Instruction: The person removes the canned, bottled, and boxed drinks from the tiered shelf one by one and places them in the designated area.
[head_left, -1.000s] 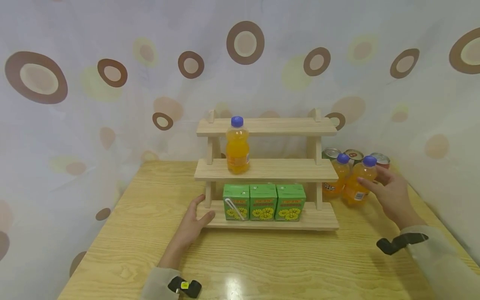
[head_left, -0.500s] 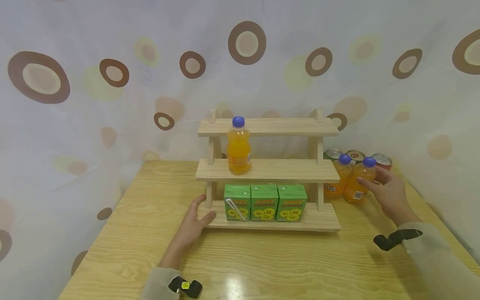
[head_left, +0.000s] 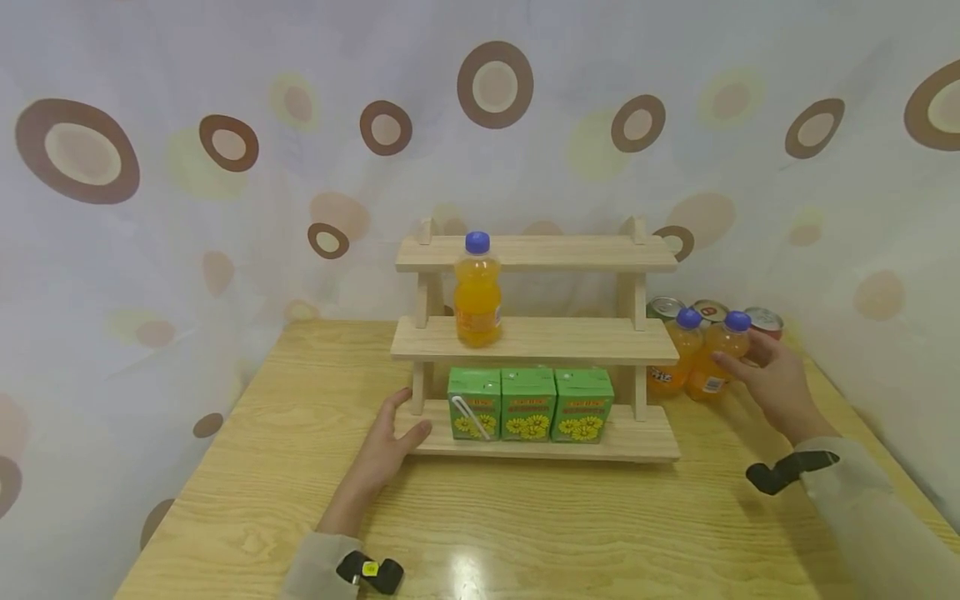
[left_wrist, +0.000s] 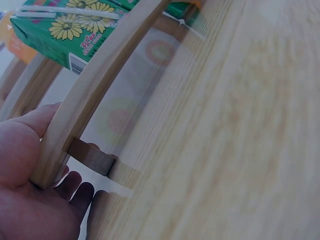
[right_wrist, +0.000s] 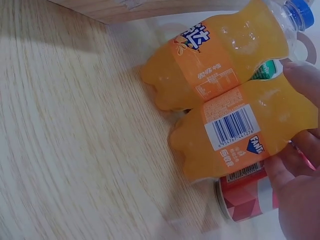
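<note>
The Fanta bottle (head_left: 708, 372) held in the right hand (head_left: 780, 387) stands near-vertical on the desk (head_left: 525, 517), right of the three-tier wooden rack (head_left: 577, 337), whose lower left end the left hand (head_left: 384, 443) grips.

3 green drink boxes (head_left: 528, 406) w/ yellow flowers, in a row just R of L fingers (head_left: 391, 406); nearest has a white straw (head_left: 469, 417) slanted on its front. Red can (head_left: 766, 321) just behind R fingers (head_left: 762, 347); 2 more cans (head_left: 666, 307) farther L, part hidden. Wood table (head_left: 525, 525) below all fingers; wht backdrop (head_left: 172, 67) w/ brown rings well beyond.
</note>
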